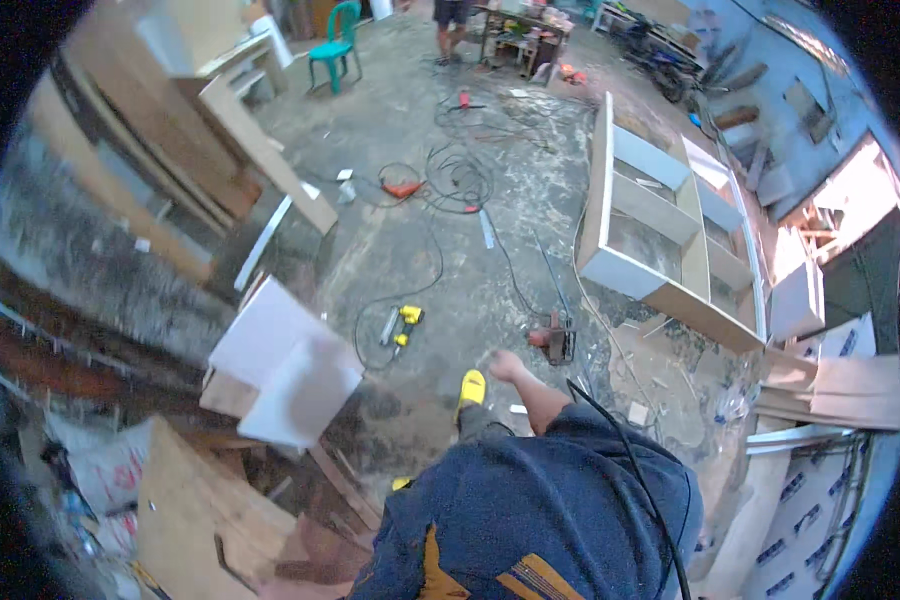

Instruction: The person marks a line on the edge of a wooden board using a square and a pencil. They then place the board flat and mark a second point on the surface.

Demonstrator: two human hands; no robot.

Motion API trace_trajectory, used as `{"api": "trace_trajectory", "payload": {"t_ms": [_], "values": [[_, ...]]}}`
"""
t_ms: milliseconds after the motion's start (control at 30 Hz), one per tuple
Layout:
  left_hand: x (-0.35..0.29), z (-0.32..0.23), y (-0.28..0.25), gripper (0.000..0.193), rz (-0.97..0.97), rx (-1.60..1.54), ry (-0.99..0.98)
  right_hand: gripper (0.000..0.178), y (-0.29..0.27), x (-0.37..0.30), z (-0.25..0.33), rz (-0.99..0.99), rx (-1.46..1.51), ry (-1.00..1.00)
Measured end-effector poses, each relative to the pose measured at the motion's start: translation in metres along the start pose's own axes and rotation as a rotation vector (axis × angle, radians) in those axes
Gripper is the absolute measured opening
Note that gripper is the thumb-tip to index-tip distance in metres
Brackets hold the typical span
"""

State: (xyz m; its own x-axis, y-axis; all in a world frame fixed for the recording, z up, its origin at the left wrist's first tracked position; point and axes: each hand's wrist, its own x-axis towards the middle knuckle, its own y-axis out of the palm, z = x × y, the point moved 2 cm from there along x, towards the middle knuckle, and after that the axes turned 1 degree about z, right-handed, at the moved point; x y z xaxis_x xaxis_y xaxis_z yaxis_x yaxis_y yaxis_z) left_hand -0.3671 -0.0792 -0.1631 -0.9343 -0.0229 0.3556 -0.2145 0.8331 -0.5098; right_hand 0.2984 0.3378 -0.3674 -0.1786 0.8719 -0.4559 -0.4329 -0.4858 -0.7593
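Observation:
My right hand (505, 365) hangs low over the floor just ahead of my yellow shoe (471, 389). It is small and blurred, so its fingers do not show clearly and I cannot make out anything in it. To its right lies a corded power tool (553, 339) with a reddish and dark body. On the other side, a yellow power tool (406, 322) rests on the floor with its cord curling away. A black cable (635, 455) runs over my right sleeve and back. My left hand is out of sight.
A shelf frame (622, 268) lies to the right, with sheets stacked beyond it. White boards (290, 385) lean at the left. Coiled cords (458, 180) trail over the floor ahead. A green chair (335, 48) and another person's legs (451, 35) are at the back.

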Motion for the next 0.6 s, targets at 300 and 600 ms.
{"api": "trace_trajectory", "payload": {"t_ms": [300,600], "values": [[-0.043,-0.092,0.117,0.038,-0.078,-0.168,-0.081,0.039,-0.045,-0.099,-0.194,0.191,0.282,0.576],[-0.323,-0.225,0.459,0.033,1.765,-0.332,-0.321,0.036,-0.097,0.041,-0.217,-0.202,0.567,0.479]]}}
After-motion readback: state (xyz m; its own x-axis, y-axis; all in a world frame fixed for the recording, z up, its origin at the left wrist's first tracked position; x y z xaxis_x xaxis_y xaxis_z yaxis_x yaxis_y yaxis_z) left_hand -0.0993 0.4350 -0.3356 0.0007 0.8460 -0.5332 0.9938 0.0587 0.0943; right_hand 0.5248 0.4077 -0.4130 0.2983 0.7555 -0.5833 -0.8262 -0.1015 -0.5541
